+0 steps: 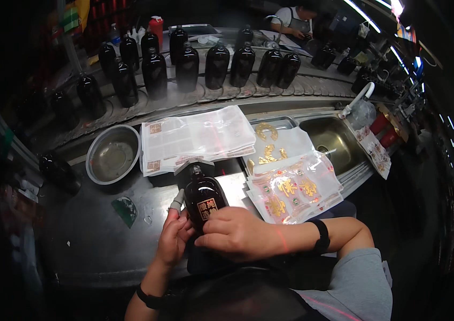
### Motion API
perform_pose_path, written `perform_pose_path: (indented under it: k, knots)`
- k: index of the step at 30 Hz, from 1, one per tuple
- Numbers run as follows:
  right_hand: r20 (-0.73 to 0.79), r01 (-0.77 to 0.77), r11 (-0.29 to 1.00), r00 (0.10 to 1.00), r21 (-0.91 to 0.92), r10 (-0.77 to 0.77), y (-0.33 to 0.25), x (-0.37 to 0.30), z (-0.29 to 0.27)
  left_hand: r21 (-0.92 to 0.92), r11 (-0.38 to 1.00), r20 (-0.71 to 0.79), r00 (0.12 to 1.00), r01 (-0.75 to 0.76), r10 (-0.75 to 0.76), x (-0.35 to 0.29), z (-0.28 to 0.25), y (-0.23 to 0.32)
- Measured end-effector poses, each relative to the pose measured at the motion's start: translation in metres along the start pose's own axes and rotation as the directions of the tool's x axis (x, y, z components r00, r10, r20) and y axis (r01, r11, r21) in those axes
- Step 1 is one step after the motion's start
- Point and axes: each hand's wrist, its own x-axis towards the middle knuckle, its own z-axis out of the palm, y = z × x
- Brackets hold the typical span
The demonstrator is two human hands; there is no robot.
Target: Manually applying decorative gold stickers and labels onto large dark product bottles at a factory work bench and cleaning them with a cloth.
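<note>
Both hands hold a dark bottle (204, 197) lying tilted over the metal counter (93, 235), neck pointing away. The right hand (240, 234) wraps its lower body, fingers pressed together. The left hand (174, 236) grips its side and seems to pinch a small grey tool (176, 199). Label sheets (197, 138) and a steel bowl (113, 154) lie beyond.

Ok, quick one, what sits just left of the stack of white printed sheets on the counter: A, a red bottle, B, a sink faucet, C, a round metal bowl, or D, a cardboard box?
C: a round metal bowl rests on the dark counter right beside the left edge of the stack of white printed sheets, beyond the dark bottle that both hands hold.
</note>
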Motion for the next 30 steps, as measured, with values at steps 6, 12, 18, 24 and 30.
perform_pose_path:
  k: [6,12,18,24,30]
  knots:
    - [-0.171,-0.295,0.953,0.944,-0.062,0.281,0.046,0.042,0.012,-0.015,1.000,-0.080,0.997,-0.020,0.019,-0.018,-0.013,-0.005]
    - [-0.094,-0.078,0.997,0.992,0.007,0.078,0.004,-0.005,-0.008,0.110,0.993,-0.063,0.998,0.038,-0.031,-0.003,0.008,0.004]
    - [-0.316,-0.425,0.892,0.834,0.157,0.453,0.041,-0.002,-0.011,0.241,0.967,-0.128,0.985,-0.083,0.116,0.001,0.029,0.006]
    - [-0.120,-0.408,0.859,0.879,0.310,0.461,0.018,-0.025,-0.017,0.322,0.944,-0.182,0.974,-0.068,0.132,0.004,0.022,0.000]
    - [-0.143,-0.128,0.970,0.977,0.206,0.159,0.015,-0.041,-0.013,0.742,0.597,-0.004,0.887,-0.306,0.461,0.000,0.015,-0.001]
